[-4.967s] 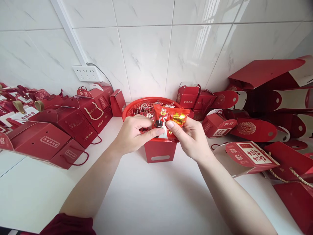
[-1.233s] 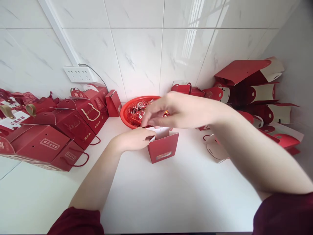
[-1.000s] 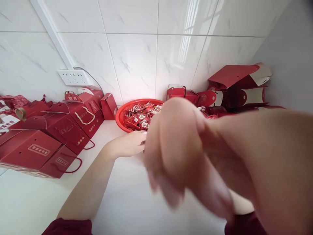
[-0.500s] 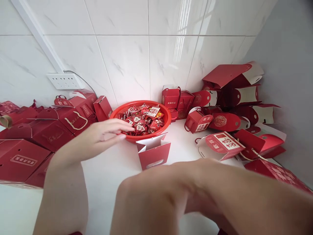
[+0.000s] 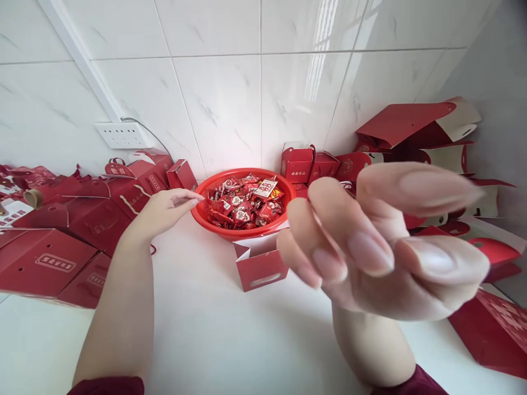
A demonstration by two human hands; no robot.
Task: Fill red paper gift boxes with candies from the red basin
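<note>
Large box, left edge of the counter: a framed label on the red gift box, its letters too blurred to make out.
Box beside it, nearer the front: the smaller red box has a like framed label, also unreadable.
Box by the back wall: the upright red box bears a short row of gold characters, too small to read.
Basket at the back of the counter: sweets in the red basket carry printed wrappers, and a white card has red marks; none legible.
</note>
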